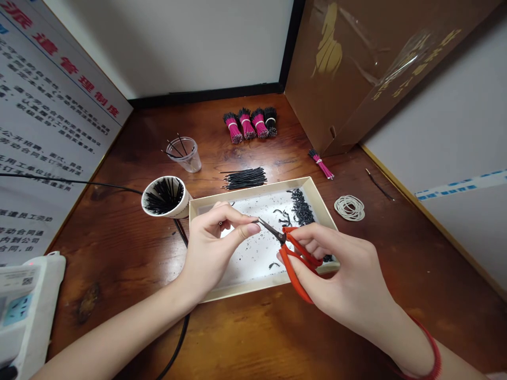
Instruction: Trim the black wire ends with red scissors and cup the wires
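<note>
"Orange-red grips, so log scissors [293, 272]. Held where?"

"In the right hand [352, 274], clamped round both handles. Blade tips up at a short dark piece [255, 220], pinched between thumb and forefinger of the left hand [208, 253]."

"Hands together or apart?"

"Apart, near each other, over the shallow box [322, 203]. Can't tell whether touching the piece with the blades, or cutting (too small to read)."

"Inside the box?"

"Dark clippings [303, 211], heaped along the right side, with strays and tiny specks across the white bottom. Well under way, judging by that heap."

"Count of finished-looking stuff?"

"Beyond the box, three pink-and-black bundles [246, 125] and one black bundle [271, 122], all banded, side by side. Plus a smaller bundle [321, 164] off to the right, also banded."

"And not bundled?"

"Loose black wires [245, 178], laid roughly parallel just behind the box. More dark wires [164, 195] upright in the paper cup [181, 209], a few in the clear cup [193, 162]. Plenty unbanded, then; can't tell how many trimmed."

"Anything else on the table [237, 343]?"

"To the right, pale bands [349, 208] in a loose coil, and a lone wire [379, 184] farther right."
</note>
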### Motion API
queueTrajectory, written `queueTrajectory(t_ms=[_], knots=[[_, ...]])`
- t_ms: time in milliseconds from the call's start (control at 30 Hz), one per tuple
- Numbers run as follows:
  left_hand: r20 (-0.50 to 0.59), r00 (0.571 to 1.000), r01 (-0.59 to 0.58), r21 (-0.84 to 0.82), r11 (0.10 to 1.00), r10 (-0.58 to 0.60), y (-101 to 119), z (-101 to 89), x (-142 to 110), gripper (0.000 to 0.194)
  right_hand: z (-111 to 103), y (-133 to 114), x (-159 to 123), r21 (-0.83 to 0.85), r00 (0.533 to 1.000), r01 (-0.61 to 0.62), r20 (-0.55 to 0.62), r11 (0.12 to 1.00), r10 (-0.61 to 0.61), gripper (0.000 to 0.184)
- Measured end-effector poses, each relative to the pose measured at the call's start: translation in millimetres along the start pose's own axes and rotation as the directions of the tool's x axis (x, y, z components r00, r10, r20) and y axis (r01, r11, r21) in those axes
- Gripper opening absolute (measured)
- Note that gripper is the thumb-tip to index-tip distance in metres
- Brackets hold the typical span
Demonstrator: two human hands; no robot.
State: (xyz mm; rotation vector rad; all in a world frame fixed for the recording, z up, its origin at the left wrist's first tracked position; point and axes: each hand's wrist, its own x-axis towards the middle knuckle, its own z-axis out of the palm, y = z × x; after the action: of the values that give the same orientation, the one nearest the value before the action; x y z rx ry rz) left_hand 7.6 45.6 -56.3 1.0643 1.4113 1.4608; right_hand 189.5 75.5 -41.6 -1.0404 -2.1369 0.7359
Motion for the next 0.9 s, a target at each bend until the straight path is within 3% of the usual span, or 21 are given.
queueTrajectory(t_ms=[333,500,900], knots=[[-0.017,1.000,0.008,0.005,1.000,-0.008,0.9,0.3,-0.5,0.012,-4.3,0.5,0.7,0.008,0.998,-0.040,-0.038,0.999,0.041,0.013],[-0.018,1.000,0.007,0.029,1.000,-0.006,1.7,0.5,-0.4,0.010,-4.0,-1.7,1.7,0.012,0.999,-0.043,0.018,0.999,0.043,0.014],[0.011,1.000,-0.017,0.079,0.997,0.016,2.5,-1.1,-0.7,0.012,-4.5,-3.3,0.8,-0.027,1.000,-0.013,0.021,1.000,0.014,0.011]])
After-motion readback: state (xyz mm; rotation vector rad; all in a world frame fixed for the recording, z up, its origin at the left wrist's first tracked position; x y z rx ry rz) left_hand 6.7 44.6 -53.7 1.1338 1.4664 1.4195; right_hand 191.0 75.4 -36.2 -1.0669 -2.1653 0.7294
